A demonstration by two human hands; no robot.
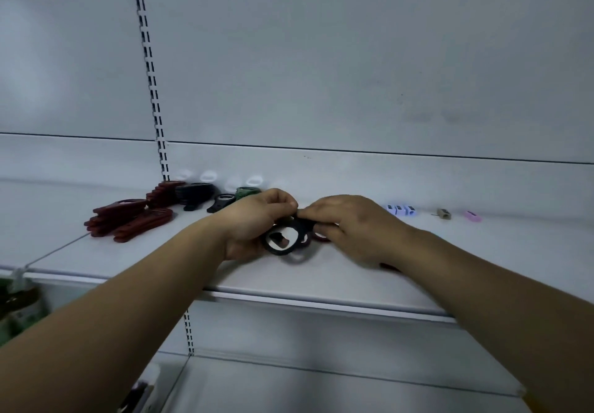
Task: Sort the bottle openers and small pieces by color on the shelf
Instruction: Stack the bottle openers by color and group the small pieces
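A black bottle opener (pixel 271 248) is held over the middle of the shelf (pixel 450 258), a little behind its front edge. The left hand (pixel 254 220) is curled round its handle end. The right hand (pixel 350 226) is pinched on the upper rim, and dark red openers (pixel 321 237) are partly hidden under its fingers.

The step in hand is judged to be the separating of the black opener from the red ones. It is best done if the black one is gripped by its handle and drawn clear of the rest. It is then laid flat on the black pile (pixel 193 192) near the shelf's back left, its ring end turned the way of the others. The red ones are owed to the red stacks (pixel 128 220) towards the left end.

The openers appear to be flat, matt plastic, each with a round ring head and a short handle. They are likely to nest well but to slide if stacked askew. A single black opener (pixel 221 202) lies just beside the black pile. A green pile (pixel 247 191) sits behind the left hand, and white pieces (pixel 209 176) are set along the back edge. Towards the right end, small blocky lilac pieces (pixel 401 209), a brown piece (pixel 443 214) and a pink piece (pixel 472 216) are spaced apart.
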